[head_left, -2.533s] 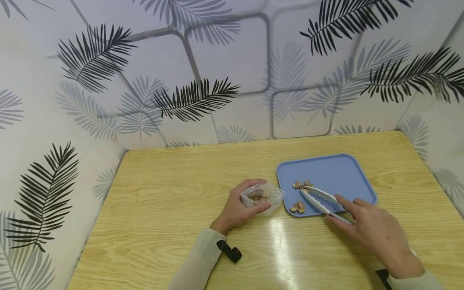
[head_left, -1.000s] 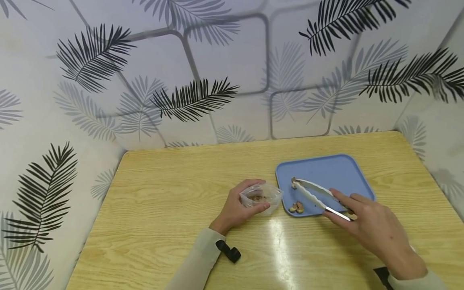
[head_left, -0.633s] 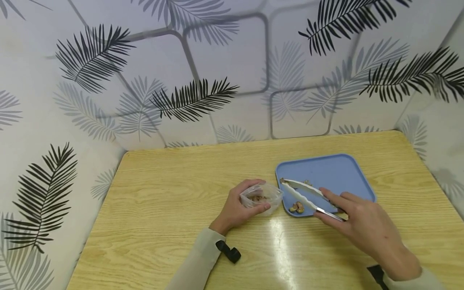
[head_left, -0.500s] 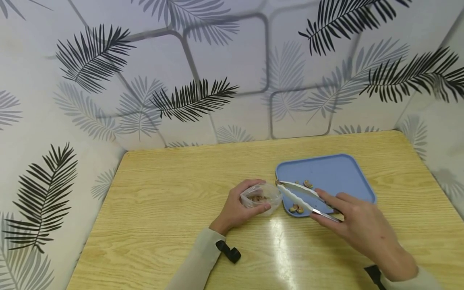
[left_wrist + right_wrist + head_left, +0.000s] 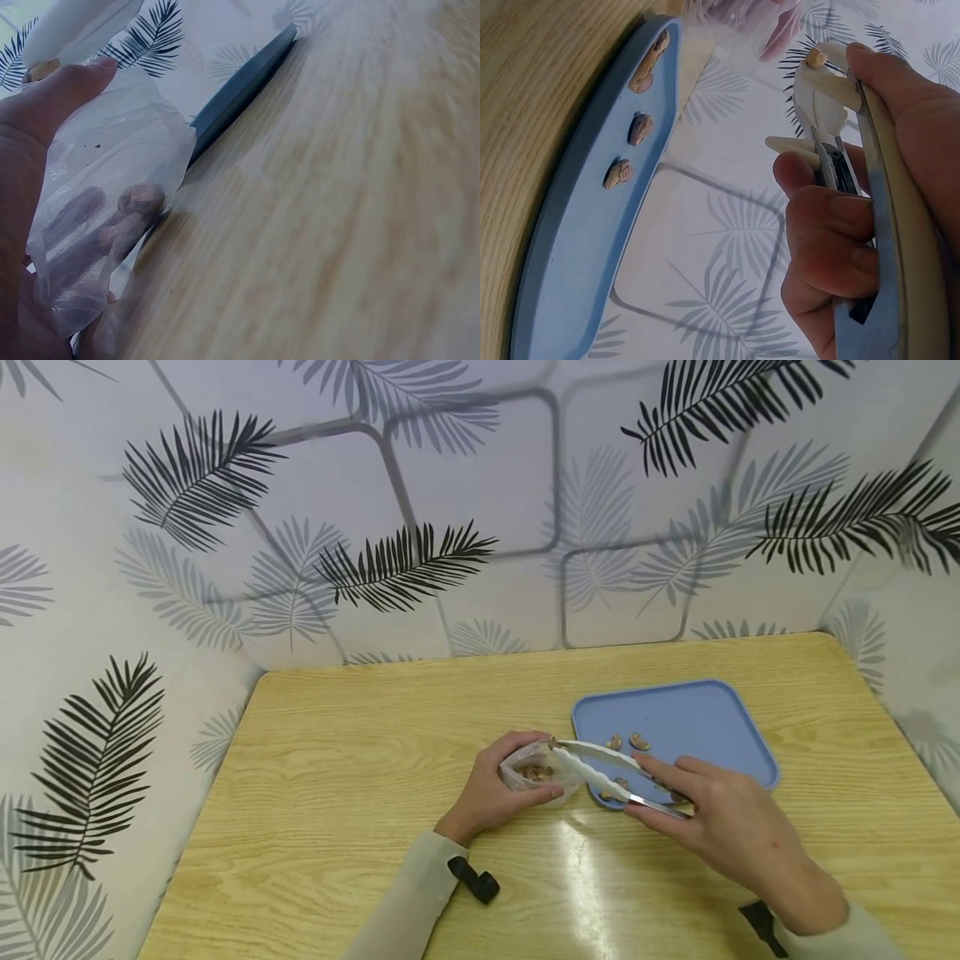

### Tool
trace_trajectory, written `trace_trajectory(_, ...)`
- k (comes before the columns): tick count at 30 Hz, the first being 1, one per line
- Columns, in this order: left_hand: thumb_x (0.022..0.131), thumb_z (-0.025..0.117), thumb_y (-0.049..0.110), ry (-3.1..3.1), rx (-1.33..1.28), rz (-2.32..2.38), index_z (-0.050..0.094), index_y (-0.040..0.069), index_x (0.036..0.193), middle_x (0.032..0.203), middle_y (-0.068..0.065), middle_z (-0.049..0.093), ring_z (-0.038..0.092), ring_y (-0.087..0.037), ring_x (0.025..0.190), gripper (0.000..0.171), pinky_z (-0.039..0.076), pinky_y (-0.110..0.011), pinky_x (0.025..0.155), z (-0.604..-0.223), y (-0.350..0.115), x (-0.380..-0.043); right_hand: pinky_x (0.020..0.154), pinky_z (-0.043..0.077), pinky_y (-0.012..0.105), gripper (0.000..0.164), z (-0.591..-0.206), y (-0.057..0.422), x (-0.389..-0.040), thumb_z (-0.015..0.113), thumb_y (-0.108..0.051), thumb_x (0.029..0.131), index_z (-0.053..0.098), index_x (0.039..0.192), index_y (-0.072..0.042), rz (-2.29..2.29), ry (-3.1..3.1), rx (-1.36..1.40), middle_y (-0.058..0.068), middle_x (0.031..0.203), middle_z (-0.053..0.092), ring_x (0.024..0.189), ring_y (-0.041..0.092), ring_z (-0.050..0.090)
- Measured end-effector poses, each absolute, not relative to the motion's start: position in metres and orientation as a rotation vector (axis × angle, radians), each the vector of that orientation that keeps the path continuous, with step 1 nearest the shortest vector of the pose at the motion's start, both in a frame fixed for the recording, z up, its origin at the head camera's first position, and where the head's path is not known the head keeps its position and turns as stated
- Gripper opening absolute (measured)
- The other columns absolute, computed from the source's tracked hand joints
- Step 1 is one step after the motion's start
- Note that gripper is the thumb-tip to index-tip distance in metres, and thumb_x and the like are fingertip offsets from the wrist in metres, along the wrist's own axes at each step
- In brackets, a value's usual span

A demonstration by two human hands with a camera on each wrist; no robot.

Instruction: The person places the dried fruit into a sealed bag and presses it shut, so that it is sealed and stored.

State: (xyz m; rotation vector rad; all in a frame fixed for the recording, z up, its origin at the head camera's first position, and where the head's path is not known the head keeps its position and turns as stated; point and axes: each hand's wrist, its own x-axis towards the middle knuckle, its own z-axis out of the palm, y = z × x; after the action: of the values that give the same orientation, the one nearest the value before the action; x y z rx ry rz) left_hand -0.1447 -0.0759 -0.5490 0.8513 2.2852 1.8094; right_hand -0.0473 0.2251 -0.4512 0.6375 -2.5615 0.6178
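Note:
My left hand [image 5: 487,789] holds a clear plastic bag [image 5: 127,142] with its mouth spread, thumb on the near side and fingers on the far side. Several brown pieces [image 5: 139,199], like small mushrooms, show through the bag wall. In my right hand [image 5: 738,818] are tongs [image 5: 592,777] with pale wavy arms and metal handles. The tongs' tips pinch one brown piece [image 5: 816,58] and hang over the bag's opening in the head view. Further loose pieces [image 5: 639,741] lie on the blue tray [image 5: 697,727], some of them partly hidden behind the tongs.
The tray sits right of the bag on a wood-grain table [image 5: 360,760]. Behind the table rises a wall [image 5: 480,477] with a leaf pattern. Dark straps with small black mounts [image 5: 472,881] circle both sleeves.
The tongs gathered a brown piece on the tray, then travelled left with it, across the tray's edge to the bag's mouth. My left hand and the bag have stayed put.

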Motion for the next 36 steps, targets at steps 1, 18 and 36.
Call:
trace_trajectory(1,0.085,0.095,0.01,2.285,0.849,1.807,0.068,0.019,0.146,0.139,-0.005,0.072,0.067,-0.018,0.12,0.067,0.057,-0.032,0.101,-0.549,-0.076,-0.145,0.051,0.035,0.015,0.056,-0.451,0.224,-0.047,0.09,-0.049,0.087,0.081,0.131,-0.015,0.623,-2.565,0.64,-0.013,0.075,0.059,0.06,-0.008,0.038)
trace_trajectory(18,0.084,0.097,0.01,2.31,0.851,1.781,0.069,0.023,0.145,0.134,-0.004,0.073,0.067,-0.014,0.113,0.069,0.058,-0.032,0.097,-0.551,-0.076,-0.144,0.053,0.036,0.017,0.059,-0.452,0.212,-0.046,0.096,-0.036,0.08,0.081,0.134,-0.017,0.626,-2.632,0.658,-0.011,0.077,0.065,0.06,-0.007,0.035)
trace_trajectory(36,0.083,0.096,0.01,2.304,0.873,1.784,0.069,0.02,0.145,0.133,-0.005,0.073,0.068,-0.015,0.116,0.068,0.058,-0.032,0.099,-0.55,-0.076,-0.145,0.054,0.043,0.018,0.065,-0.457,0.214,-0.047,0.1,-0.036,0.076,0.08,0.134,-0.013,0.694,-2.633,0.606,-0.008,0.082,0.071,0.063,-0.007,0.05)
